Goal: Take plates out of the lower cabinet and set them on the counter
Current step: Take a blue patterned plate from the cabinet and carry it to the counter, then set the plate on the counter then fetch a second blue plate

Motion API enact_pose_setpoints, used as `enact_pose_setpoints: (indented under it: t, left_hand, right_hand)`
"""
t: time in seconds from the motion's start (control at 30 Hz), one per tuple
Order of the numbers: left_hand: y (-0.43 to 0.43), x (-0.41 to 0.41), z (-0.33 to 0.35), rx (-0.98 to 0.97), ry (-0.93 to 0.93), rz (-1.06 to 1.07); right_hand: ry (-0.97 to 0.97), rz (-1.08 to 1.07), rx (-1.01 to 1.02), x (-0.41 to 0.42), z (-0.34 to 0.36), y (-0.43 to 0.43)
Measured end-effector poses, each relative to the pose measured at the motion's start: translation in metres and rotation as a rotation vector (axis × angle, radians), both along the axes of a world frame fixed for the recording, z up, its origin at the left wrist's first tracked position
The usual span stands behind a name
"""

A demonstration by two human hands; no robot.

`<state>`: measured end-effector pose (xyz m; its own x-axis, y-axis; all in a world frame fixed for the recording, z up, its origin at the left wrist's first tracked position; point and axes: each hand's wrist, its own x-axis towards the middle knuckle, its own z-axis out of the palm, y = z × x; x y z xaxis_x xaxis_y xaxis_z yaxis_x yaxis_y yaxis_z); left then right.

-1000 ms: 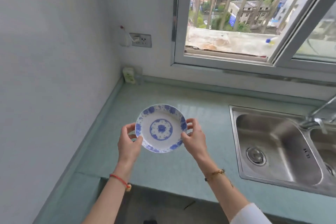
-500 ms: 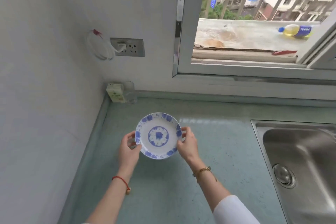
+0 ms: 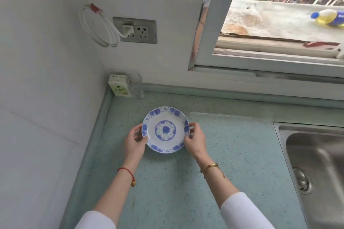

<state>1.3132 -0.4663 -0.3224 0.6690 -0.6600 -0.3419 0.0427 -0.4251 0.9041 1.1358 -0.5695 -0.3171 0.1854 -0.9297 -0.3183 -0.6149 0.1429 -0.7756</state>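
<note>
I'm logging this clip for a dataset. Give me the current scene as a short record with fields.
setting: green speckled counter in a wall corner, below a window
held item: blue-and-white plate
left hand: grips the plate's left rim
right hand: grips the plate's right rim
corner items: small carton, clear glass
right side: steel sink

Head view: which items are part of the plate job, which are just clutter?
In the job:
blue-patterned plate
left hand and right hand, gripping its opposite rims
green counter

Lying about:
small carton and glass in the corner
sink
wall socket with coiled cable
bottle outside the window
</note>
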Motion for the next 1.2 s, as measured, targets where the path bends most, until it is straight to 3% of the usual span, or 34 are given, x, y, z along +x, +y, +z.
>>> enact_pose_setpoints:
  t: [0.4, 0.7, 0.9, 1.2]
  left_hand:
    - [0.016, -0.003, 0.023, 0.077, -0.047, 0.023]
    - [0.076, -0.052, 0.094, -0.059, -0.164, 0.088]
    - [0.127, -0.123, 0.149, -0.164, -0.25, 0.202]
    - [0.267, -0.285, 0.193, -0.258, -0.405, 0.631]
  right_hand:
    - [0.046, 0.001, -0.004, -0.013, 0.028, 0.009]
    - [-0.25, 0.041, -0.026, -0.046, 0.092, 0.049]
    - [-0.396, 0.246, 0.031, -0.08, 0.136, 0.091]
    - [-0.552, 0.752, 0.109, -0.158, 0.179, 0.186]
